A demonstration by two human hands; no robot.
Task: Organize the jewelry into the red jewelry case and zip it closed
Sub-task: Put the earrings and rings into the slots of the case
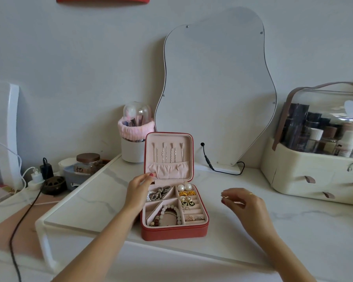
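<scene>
Two fingers (225, 197) around small ring (226, 197)

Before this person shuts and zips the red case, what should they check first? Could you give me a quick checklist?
1. Red jewelry case lid open and upright: ok.
2. Left hand steadying the case, fingertips at the lid's lower corner: ok.
3. Right hand off the case; whether its grip pinches a small piece: cannot tell.
4. Pearl earrings and bead bracelet lie inside compartments: ok.
5. Necklaces hang flat in the lid: ok.
6. Loose jewelry left on the white tabletop: none seen, ok.
</scene>
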